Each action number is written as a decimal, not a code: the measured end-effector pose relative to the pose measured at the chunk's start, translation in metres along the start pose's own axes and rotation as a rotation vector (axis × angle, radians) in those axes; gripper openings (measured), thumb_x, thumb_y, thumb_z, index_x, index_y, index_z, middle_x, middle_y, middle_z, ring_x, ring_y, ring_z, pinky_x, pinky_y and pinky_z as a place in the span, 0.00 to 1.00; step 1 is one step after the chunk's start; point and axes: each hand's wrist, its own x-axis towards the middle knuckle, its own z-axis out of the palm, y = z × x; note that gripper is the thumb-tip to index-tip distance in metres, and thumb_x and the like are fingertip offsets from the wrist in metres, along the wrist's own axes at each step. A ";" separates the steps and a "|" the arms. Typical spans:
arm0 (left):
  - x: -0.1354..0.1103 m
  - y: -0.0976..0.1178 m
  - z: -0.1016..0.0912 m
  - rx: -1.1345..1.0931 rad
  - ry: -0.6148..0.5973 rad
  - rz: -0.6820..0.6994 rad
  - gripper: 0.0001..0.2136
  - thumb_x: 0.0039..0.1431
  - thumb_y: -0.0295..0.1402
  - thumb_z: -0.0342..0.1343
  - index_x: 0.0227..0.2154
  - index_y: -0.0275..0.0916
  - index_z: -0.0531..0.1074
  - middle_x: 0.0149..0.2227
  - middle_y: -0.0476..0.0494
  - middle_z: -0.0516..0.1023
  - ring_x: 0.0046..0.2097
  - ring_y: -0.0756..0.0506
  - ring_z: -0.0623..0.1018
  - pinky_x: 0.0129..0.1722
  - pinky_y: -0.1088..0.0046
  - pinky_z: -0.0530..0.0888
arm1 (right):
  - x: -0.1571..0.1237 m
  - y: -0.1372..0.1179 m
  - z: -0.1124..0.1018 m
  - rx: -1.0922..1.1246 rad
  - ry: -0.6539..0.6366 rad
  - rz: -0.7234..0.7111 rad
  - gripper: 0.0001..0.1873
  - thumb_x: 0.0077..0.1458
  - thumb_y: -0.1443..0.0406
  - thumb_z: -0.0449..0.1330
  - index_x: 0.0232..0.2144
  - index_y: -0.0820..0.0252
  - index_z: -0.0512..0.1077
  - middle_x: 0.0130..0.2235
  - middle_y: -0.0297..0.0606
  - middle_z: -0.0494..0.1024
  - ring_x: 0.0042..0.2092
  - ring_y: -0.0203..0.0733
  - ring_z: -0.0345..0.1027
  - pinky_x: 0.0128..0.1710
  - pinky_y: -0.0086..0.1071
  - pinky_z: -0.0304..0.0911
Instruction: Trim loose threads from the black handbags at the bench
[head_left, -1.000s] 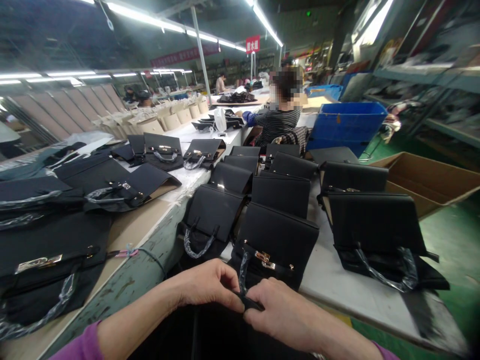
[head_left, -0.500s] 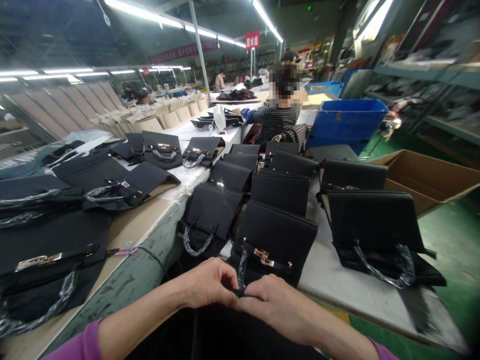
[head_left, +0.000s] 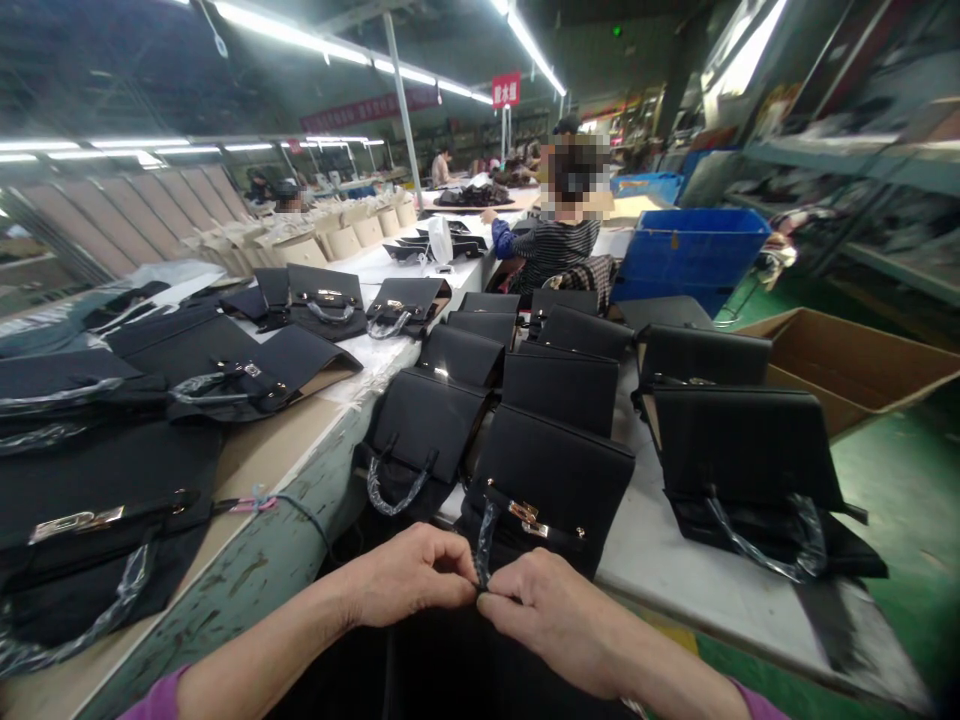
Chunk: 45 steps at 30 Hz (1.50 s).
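Observation:
A black handbag (head_left: 551,450) with a gold-coloured clasp (head_left: 527,517) leans on the table right before me. Its handle (head_left: 486,535), wrapped in clear plastic, comes down toward me. On the lower part of that handle my left hand (head_left: 420,575) pinches with thumb and forefinger. My right hand (head_left: 544,610) is closed on the same spot from the other side, fingertips almost touching the left ones. The fingers cover the bit of handle between them. Just beyond my left hand stands another black handbag (head_left: 431,425) with a plastic-wrapped handle.
Several more black handbags (head_left: 750,440) stand on the white table (head_left: 675,560) and on the bench (head_left: 255,560) at left. An open cardboard box (head_left: 862,360) and a blue bin (head_left: 694,250) are at right. A co-worker in a striped top (head_left: 566,245) sits ahead.
My fingertips have drawn slightly closer together at the handle. The seated co-worker's arm and head have shifted a little. The bags stay in place.

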 end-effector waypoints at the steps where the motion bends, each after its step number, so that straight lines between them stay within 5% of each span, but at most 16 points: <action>1: 0.001 -0.002 0.001 -0.012 0.013 -0.012 0.04 0.50 0.30 0.58 0.28 0.34 0.74 0.24 0.54 0.68 0.28 0.52 0.64 0.26 0.78 0.59 | 0.001 0.000 0.000 -0.004 -0.004 -0.012 0.17 0.53 0.69 0.53 0.16 0.59 0.52 0.18 0.25 0.51 0.21 0.30 0.44 0.20 0.29 0.38; 10: 0.004 -0.007 0.010 -0.100 0.117 -0.048 0.02 0.45 0.26 0.57 0.24 0.34 0.71 0.22 0.53 0.67 0.25 0.52 0.62 0.24 0.77 0.56 | -0.008 0.000 -0.010 -0.062 -0.057 -0.067 0.15 0.57 0.68 0.52 0.19 0.60 0.58 0.21 0.26 0.57 0.24 0.30 0.50 0.23 0.27 0.44; 19: 0.000 0.007 0.003 -0.078 -0.079 0.045 0.11 0.54 0.34 0.60 0.38 0.36 0.79 0.31 0.48 0.73 0.32 0.49 0.68 0.33 0.76 0.63 | -0.040 -0.001 -0.028 -0.241 -0.161 -0.007 0.15 0.61 0.65 0.50 0.22 0.61 0.65 0.23 0.29 0.64 0.25 0.32 0.56 0.25 0.28 0.50; 35: -0.001 0.011 0.002 0.014 -0.073 -0.039 0.10 0.51 0.36 0.63 0.32 0.34 0.80 0.27 0.48 0.76 0.28 0.51 0.69 0.28 0.78 0.63 | -0.045 -0.003 -0.035 -0.037 -0.257 0.057 0.09 0.56 0.67 0.54 0.24 0.58 0.62 0.23 0.25 0.59 0.24 0.31 0.52 0.22 0.25 0.47; 45: -0.003 0.020 -0.007 0.011 -0.197 0.031 0.11 0.55 0.37 0.62 0.40 0.41 0.82 0.37 0.47 0.82 0.39 0.45 0.77 0.41 0.74 0.70 | -0.044 -0.002 -0.034 -0.094 -0.250 -0.084 0.09 0.58 0.66 0.52 0.24 0.58 0.61 0.25 0.26 0.62 0.27 0.32 0.56 0.27 0.24 0.52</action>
